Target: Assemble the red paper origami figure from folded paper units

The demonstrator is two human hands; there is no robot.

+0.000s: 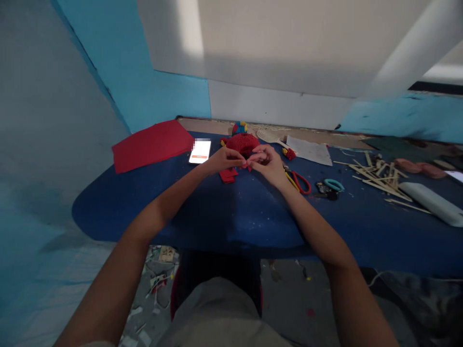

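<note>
My left hand (228, 160) and my right hand (268, 165) meet above the blue table, fingertips pinched together on a small red piece (244, 164) that looks like paper. Most of that piece is hidden by the fingers. Just below my left hand lie red paper strips (227, 176). Behind both hands sits a rounded, bumpy red object (243, 142), partly covered by them. Beside my right hand, scissors (301, 183) with red and yellow handles rest on the table, their blades partly hidden.
A large red sheet (152, 147) and a lit phone (200, 151) lie left. A multicoloured ball (239, 127) stands at the back. Rightward are a white paper (310, 150), keys on a teal ring (333, 185), thin wooden sticks (383, 178) and a pale roll (432, 202).
</note>
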